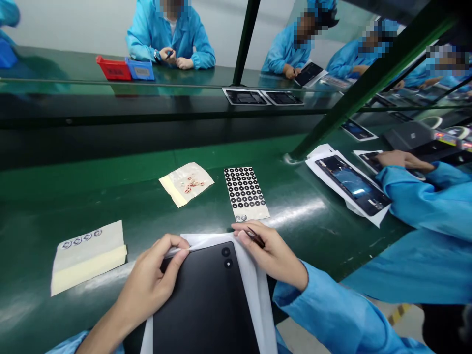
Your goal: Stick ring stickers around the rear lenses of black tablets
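A black tablet lies back side up at the bench's front edge, its two round camera rings near the top right corner. White wrapping sheet shows under and around it. My left hand pinches the sheet at the tablet's upper left corner, thumb against the tablet's edge. Over the upper right corner is my right hand, curled around a dark slim tool, mostly hidden by the fingers. Just beyond it lies a card of black ring stickers, with two bare spots in its lowest row.
Left on the green bench lies a backing sheet with several rings; another sheet carries small reddish bits. At right, a wrapped tablet lies beside a co-worker's sleeve. A slanted green post rises behind.
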A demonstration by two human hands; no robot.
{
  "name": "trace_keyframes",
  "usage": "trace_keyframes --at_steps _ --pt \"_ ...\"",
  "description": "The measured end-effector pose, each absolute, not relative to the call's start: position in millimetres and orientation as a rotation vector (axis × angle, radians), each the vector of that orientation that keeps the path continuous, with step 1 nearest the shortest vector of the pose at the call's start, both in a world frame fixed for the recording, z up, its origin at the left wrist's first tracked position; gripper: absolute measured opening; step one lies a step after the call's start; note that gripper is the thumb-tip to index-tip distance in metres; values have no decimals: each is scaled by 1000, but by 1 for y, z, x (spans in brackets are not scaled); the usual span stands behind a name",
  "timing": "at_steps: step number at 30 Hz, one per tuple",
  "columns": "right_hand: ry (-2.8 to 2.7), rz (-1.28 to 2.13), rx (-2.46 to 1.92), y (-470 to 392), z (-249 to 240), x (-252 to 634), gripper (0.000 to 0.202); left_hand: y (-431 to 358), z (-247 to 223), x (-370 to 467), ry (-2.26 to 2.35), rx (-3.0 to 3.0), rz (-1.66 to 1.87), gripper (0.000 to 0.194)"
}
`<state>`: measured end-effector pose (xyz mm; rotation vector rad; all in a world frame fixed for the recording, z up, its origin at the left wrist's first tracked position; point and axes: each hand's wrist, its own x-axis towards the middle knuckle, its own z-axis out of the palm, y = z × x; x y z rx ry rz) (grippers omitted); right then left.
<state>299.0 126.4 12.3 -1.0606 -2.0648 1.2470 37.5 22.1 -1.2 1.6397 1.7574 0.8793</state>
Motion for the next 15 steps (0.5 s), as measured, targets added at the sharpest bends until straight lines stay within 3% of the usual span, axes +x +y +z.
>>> trace_keyframes --at_steps 5,11,15 --pt "-1752 1970 -1064 133 17 298 48 24 -3 38 1700 1578 959 17" --pt "-1599 2031 -1085 127 11 293 49 23 3 42 1859 1821 969 13" --pt "-1569 2038 -1056 127 11 293 48 22 16 61 2015 2331 1000 26"
